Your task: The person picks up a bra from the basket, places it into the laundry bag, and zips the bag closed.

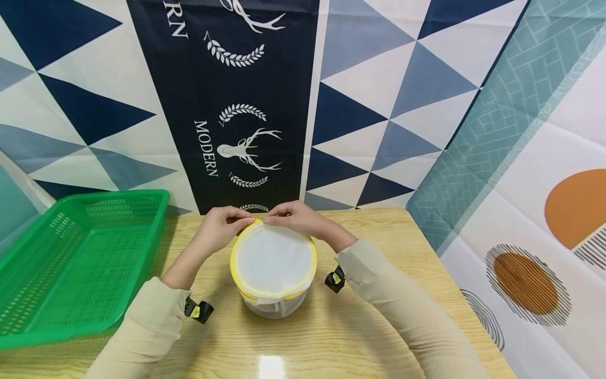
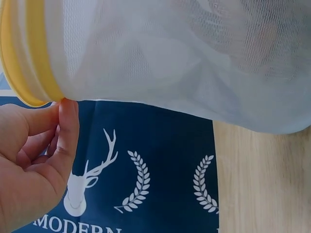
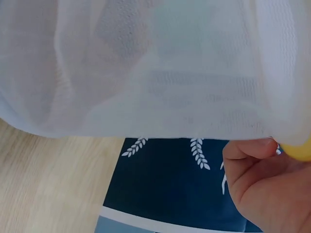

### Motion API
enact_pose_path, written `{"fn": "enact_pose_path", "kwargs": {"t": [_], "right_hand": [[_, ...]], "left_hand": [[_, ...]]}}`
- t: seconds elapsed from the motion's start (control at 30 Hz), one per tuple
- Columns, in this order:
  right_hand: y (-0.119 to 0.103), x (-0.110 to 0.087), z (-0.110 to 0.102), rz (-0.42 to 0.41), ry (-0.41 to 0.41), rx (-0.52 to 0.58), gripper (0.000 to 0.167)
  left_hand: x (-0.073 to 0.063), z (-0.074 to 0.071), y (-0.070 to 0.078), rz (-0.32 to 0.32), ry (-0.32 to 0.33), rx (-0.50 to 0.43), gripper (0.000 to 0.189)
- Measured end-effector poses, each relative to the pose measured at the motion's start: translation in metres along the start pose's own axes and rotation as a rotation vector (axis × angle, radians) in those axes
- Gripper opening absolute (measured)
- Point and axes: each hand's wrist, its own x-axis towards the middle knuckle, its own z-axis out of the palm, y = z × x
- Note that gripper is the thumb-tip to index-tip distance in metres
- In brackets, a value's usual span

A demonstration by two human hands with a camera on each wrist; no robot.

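Note:
A round white mesh laundry bag (image 1: pixel 273 260) with yellow trim stands on the table, its flat lid facing up. At the far side of its rim, my left hand (image 1: pixel 218 230) pinches the yellow edge between thumb and fingers. Just right of it, my right hand (image 1: pixel 300 218) pinches the same rim, thumb on the lid's edge. In the left wrist view, the fingertips of the left hand (image 2: pixel 39 150) meet at the yellow band (image 2: pixel 39 53). The right wrist view has the right hand (image 3: pixel 272 179) at the bag's edge, its grip partly hidden by the white mesh (image 3: pixel 146 97).
To the left, a green plastic basket (image 1: pixel 163 210) lies on the wooden table (image 1: pixel 379 337). Behind the table hangs a patterned cloth (image 1: pixel 251 105), and another printed cloth (image 1: pixel 525 221) borders the right side. Small black cameras (image 1: pixel 335 279) are strapped at both wrists.

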Motion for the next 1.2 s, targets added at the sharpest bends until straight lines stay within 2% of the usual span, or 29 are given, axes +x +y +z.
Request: {"fn": "enact_pose_path", "kwargs": {"t": [0.13, 0.4, 1.0, 1.2], "right_hand": [[-0.0009, 0.0032, 0.0023, 0.002, -0.02, 0.035, 0.027], [0.0006, 0.0049, 0.0062, 0.011, -0.029, 0.103, 0.026], [0.0047, -0.0018, 0.0077, 0.003, 0.053, 0.06, 0.025], [0.0057, -0.0034, 0.0054, 0.028, 0.06, 0.064, 0.025]], "left_hand": [[0.0004, -0.0001, 0.0008, 0.021, 0.012, -0.005, 0.017], [-0.0005, -0.0005, 0.0002, 0.021, 0.013, -0.017, 0.017], [-0.0013, 0.0023, -0.0016, 0.009, -0.015, 0.004, 0.016], [-0.0032, 0.002, -0.0048, -0.017, -0.026, -0.045, 0.017]]}}
